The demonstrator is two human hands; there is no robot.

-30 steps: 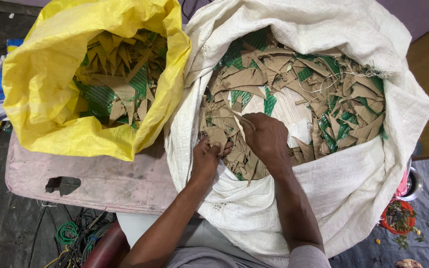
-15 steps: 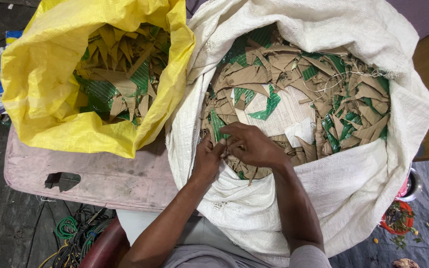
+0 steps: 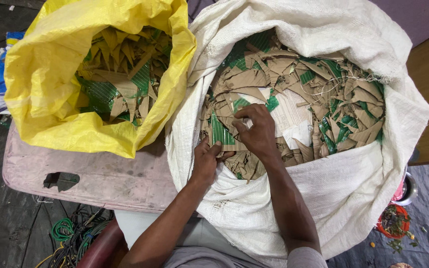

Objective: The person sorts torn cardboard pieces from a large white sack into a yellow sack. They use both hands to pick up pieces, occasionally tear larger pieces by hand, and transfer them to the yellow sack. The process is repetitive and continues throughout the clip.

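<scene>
A big white woven sack [image 3: 353, 193] stands open in front of me, full of brown and green cardboard scraps [image 3: 323, 94]. Both hands reach into its near left side. My left hand [image 3: 205, 161] grips the lower edge of a brown and green cardboard piece [image 3: 220, 133] at the sack's rim. Over the same piece my right hand [image 3: 256, 130] curls, thumb and fingers pinching its upper part. A yellow sack [image 3: 40, 94] to the left holds similar scraps [image 3: 120, 79].
A worn pink surface [image 3: 85, 178] with a torn hole lies under the yellow sack. Green and yellow cables [image 3: 65, 231] sit on the floor at lower left. A small red bowl [image 3: 393, 223] is at lower right. Striped cloth lies at far left.
My right hand has moved up and left from the scraps' centre and closed on the cardboard piece. The left hand stayed at the rim, gripping the piece.
</scene>
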